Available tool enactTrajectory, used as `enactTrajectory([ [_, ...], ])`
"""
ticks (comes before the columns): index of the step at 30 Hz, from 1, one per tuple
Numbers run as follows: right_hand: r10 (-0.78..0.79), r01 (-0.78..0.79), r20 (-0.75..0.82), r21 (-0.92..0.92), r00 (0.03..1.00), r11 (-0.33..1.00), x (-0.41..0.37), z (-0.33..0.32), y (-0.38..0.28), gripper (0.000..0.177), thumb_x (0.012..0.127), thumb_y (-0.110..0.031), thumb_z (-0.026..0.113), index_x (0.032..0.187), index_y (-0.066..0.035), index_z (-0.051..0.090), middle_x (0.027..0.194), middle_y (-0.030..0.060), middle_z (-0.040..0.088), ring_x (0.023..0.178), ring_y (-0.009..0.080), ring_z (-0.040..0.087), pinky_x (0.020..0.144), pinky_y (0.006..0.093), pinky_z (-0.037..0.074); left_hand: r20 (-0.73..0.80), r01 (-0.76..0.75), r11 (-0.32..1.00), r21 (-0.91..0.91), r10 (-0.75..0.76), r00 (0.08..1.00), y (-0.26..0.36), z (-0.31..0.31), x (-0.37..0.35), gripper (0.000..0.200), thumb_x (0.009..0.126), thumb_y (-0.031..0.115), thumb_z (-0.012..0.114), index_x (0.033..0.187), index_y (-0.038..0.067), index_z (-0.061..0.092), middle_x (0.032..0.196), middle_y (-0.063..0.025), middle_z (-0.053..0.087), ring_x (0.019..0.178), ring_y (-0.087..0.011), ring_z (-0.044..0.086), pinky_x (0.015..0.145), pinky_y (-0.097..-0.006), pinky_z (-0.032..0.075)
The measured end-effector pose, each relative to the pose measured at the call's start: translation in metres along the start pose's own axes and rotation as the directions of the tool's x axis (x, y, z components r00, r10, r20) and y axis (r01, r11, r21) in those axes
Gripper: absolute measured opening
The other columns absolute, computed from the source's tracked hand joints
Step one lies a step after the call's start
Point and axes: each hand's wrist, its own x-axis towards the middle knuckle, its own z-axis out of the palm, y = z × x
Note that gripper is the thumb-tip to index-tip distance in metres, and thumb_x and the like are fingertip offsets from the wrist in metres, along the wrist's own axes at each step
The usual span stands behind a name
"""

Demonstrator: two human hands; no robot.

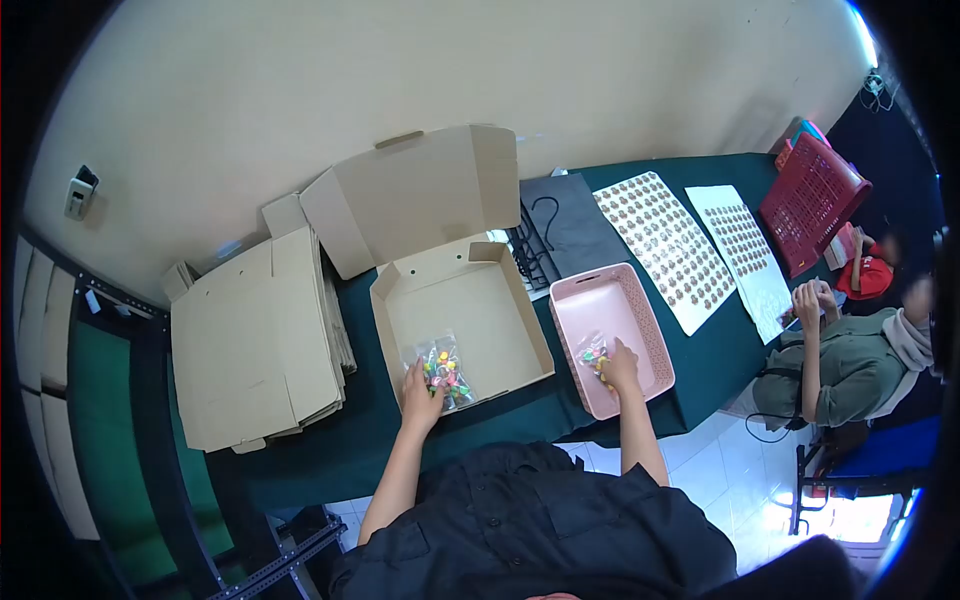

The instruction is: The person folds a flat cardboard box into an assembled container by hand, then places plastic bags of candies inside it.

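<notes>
An open cardboard box [460, 310] stands in front of me with its lid raised against the wall. At its near left corner lies a clear plastic bag of small colourful pieces [446, 368]. My left hand [421, 402] is closed on that bag's left side, thumb over the plastic. To the right is a pink plastic basket [657, 345]. Inside it, my right hand [622, 369] pinches a second clear bag of colourful pieces [594, 356]; its fingertips partly cover the bag.
Flattened cardboard boxes [250, 340] are stacked at left. Behind the basket lie a dark folder-like sheet [570, 225] and sticker sheets [665, 250]. A dark red basket [815, 195] stands at the far right. A person in a green shirt [850, 365] sits nearby.
</notes>
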Motion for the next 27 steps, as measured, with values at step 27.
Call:
enactTrajectory([
  [27, -0.597, -0.295, 0.339, 0.939, 0.727, 0.175, -0.097, -0.023, -0.202, 0.034, 0.089, -0.014, 0.054, 0.117, 0.003, 0.048, 0.101, 0.0077, 0.059, 0.088, 0.0107, 0.058, 0.073, 0.0234, 0.048, -0.045, -0.096, 0.465, -0.880, 0.119, 0.992, 0.105, -0.032, -0.035, 0.032, 0.090, 0.018, 0.052, 0.115, -0.001, 0.045, 0.108, -0.0087, 0.055, 0.098, -0.0140, 0.054, 0.086, -0.0264, 0.042],
])
